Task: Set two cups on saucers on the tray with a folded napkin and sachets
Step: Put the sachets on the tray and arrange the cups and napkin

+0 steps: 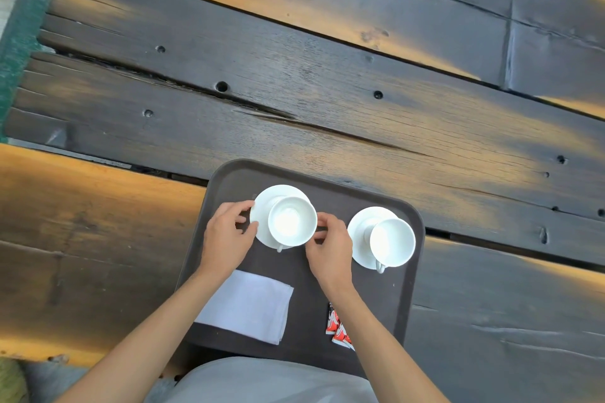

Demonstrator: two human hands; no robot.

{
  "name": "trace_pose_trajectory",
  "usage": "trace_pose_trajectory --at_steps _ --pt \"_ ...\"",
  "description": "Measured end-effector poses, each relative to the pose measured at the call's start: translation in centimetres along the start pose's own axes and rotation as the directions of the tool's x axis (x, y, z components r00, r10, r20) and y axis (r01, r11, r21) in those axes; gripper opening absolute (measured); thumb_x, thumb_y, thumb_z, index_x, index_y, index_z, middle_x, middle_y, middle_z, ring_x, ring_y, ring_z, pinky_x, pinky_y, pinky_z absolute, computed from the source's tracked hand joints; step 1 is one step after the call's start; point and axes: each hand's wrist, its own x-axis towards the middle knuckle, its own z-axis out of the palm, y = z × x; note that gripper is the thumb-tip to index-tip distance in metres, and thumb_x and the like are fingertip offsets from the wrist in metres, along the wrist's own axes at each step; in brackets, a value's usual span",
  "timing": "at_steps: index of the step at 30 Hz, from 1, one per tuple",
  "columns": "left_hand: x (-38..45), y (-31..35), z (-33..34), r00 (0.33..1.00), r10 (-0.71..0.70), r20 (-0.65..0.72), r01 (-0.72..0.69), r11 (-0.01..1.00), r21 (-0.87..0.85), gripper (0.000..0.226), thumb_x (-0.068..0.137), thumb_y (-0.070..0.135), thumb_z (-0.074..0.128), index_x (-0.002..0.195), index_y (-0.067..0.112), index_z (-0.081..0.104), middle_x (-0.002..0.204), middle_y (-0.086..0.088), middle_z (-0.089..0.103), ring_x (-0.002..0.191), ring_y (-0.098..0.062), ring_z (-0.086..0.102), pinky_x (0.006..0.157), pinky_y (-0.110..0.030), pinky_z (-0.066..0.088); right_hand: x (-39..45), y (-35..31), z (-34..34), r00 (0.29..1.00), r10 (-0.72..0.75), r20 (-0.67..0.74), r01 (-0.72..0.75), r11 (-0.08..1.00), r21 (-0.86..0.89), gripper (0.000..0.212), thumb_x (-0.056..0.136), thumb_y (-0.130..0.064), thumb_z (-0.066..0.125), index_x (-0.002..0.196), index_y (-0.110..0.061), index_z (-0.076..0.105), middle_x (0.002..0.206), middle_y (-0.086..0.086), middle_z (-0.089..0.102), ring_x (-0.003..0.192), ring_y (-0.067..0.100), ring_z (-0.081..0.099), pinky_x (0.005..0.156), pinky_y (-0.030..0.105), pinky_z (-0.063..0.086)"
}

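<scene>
A dark brown tray (304, 275) lies on the wooden table. On its far left stands a white cup (292, 221) on a white saucer (266, 198). My left hand (227, 235) pinches the saucer's left rim, and my right hand (330, 249) touches its right rim, fingers curled at the edge. A second white cup (392, 242) sits on its saucer (360, 222) at the tray's far right, untouched. A folded white napkin (248, 304) lies on the near left of the tray. Red and white sachets (337, 327) lie near my right forearm, partly hidden by it.
The table (294, 82) is made of dark, cracked planks with gaps and holes. A green strip (19, 26) runs along its left end. My grey clothing (271, 383) shows at the bottom edge, close to the tray's near rim.
</scene>
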Motion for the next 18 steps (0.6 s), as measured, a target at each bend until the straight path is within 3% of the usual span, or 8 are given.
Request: trace_pose_trajectory --at_steps 3,7,12,18 --pt "-0.4 0.6 -0.4 0.981 0.165 0.106 -0.169 0.985 0.029 0.058 0.079 0.012 0.082 0.133 0.018 0.063 0.124 0.002 0.06 0.1 -0.013 0.062 0.085 -0.029 0.057 -0.7 -0.3 0.0 0.985 -0.133 0.107 0.141 0.987 -0.078 0.045 0.085 -0.022 0.076 0.126 -0.024 0.06 0.117 -0.008 0.06 0.095 0.006 0.061 0.084 0.024 0.054" --pt "-0.7 1.6 -0.1 0.963 0.215 0.162 -0.219 0.976 0.004 0.069 0.074 0.019 0.088 0.137 0.018 0.06 0.134 0.001 0.062 0.121 -0.013 0.055 0.1 -0.034 0.05 -0.6 -0.6 0.0 0.981 -0.15 0.125 0.162 0.983 -0.085 0.047 0.085 -0.022 0.077 0.129 -0.024 0.06 0.121 -0.004 0.062 0.102 0.008 0.058 0.087 0.028 0.054" --pt "-0.7 1.8 -0.2 0.968 0.18 0.178 -0.172 0.983 -0.056 0.07 0.075 0.018 0.087 0.138 0.018 0.057 0.134 -0.002 0.063 0.113 -0.013 0.059 0.094 -0.031 0.055 -0.1 -1.0 0.1 0.977 -0.173 0.127 0.188 0.975 -0.119 0.046 0.087 -0.018 0.075 0.13 -0.023 0.06 0.122 -0.001 0.064 0.106 0.016 0.064 0.088 0.032 0.055" --pt "-0.6 1.5 -0.1 0.967 0.186 0.174 -0.18 0.982 -0.05 0.068 0.076 0.017 0.086 0.138 0.017 0.057 0.135 -0.003 0.063 0.11 -0.012 0.059 0.085 -0.01 0.047 0.1 -1.0 0.3 0.977 -0.178 0.118 0.191 0.976 -0.106 0.048 0.086 -0.017 0.075 0.131 -0.021 0.059 0.123 0.0 0.063 0.105 0.017 0.065 0.084 0.025 0.051"
